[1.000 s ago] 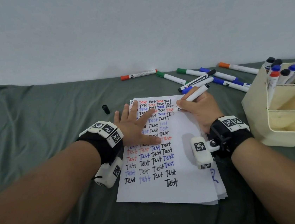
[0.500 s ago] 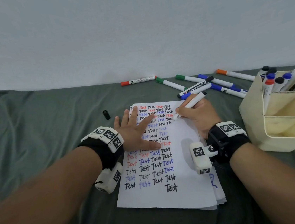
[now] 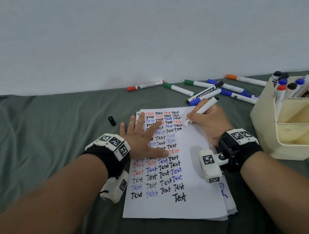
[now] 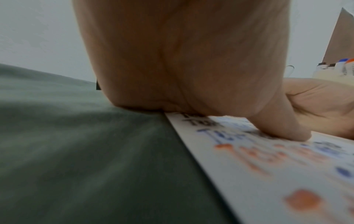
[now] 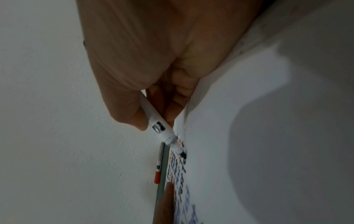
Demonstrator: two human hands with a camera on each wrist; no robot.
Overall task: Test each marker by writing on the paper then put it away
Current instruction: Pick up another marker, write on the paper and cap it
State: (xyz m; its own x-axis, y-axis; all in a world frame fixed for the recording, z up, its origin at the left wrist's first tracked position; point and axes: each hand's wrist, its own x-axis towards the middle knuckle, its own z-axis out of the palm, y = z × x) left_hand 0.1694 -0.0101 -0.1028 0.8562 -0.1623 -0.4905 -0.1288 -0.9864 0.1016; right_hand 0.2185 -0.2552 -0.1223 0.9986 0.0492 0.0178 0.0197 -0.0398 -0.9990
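A stack of white paper [image 3: 192, 170] covered with rows of the word "Test" in black, red and blue lies on the grey-green cloth. My left hand [image 3: 142, 139] presses flat on the paper's upper left, fingers spread. My right hand [image 3: 206, 118] grips an uncapped black marker [image 3: 201, 110] like a pen, its tip on the paper at the end of a black "Test". In the right wrist view the marker [image 5: 159, 122] touches the paper [image 5: 229, 136] with its black tip. The left wrist view shows my thumb [image 4: 283, 125] pressed on the paper [image 4: 268, 174].
A black cap [image 3: 112, 121] lies on the cloth left of the paper. Several capped markers [image 3: 214, 89] in red, green, blue, black and orange lie behind the paper by the wall. A cream holder [image 3: 295, 125] at the right holds several markers in its back compartment.
The marker tip has moved a little along the line as the black "Test" grows. The head view has tilted and the left hand stays pressed on the paper.
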